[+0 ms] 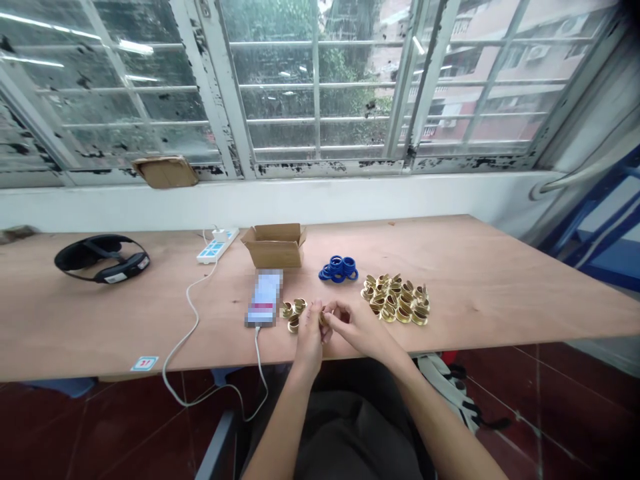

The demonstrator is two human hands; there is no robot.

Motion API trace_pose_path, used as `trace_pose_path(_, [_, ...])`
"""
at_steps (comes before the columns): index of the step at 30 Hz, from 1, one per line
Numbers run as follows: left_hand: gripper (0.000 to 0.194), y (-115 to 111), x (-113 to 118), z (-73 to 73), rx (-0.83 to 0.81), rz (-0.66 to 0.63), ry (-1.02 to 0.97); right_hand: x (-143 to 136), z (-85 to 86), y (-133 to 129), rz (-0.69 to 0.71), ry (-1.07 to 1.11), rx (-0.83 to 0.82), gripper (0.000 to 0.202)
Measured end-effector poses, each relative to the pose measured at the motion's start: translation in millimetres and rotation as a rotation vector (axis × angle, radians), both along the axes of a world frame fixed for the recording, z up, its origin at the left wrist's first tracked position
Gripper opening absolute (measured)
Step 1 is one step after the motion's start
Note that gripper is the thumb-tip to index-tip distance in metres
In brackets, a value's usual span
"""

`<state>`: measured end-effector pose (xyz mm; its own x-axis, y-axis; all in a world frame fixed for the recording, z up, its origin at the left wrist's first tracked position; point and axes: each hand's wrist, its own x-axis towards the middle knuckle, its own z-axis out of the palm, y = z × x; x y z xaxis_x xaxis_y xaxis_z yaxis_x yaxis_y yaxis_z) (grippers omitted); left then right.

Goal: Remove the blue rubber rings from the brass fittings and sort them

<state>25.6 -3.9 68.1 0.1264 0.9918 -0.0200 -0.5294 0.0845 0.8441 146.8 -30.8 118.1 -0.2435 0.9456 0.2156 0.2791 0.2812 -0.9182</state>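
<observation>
Close to the table's front edge, my left hand (311,337) and my right hand (354,325) meet, both with fingers closed around a small gold metal piece (323,320) that they mostly cover. Just left of my left hand lie a few gold pieces (293,324). A pile of several gold pieces (397,300), round with upright flaps, is on the table to the right of my right hand. Beyond my hands sits a heap of blue rings (339,268).
An open cardboard box (275,250) stands behind a phone (264,298) with a white cable (190,310) running over the table edge. Farther left are a power strip (218,245) and a black headset (107,259). Windows rise behind the wooden table (450,260).
</observation>
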Motion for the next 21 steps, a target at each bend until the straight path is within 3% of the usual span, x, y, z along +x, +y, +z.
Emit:
trace_pose_path(3, [0.051, 0, 0, -1.7, 0.011, 0.021, -0.001, -4, -6.8, 5, 0.024, 0.143, -0.099, 0.037])
trace_pose_path(10, [0.049, 0, 0, -8.2, 0.011, 0.05, 0.029, 0, -17.7, 14, 0.034, 0.198, -0.182, 0.048])
trace_pose_path(17, [0.05, -1, -1, -3.7, -0.035, -0.005, 0.044, 5, -9.3, 10, 0.144, 0.186, -0.239, 0.047])
trace_pose_path(21, [0.05, 2, -3, -1.9, -0.099, 0.063, 0.003, 12, 3.4, 3, 0.218, 0.137, -0.229, 0.044])
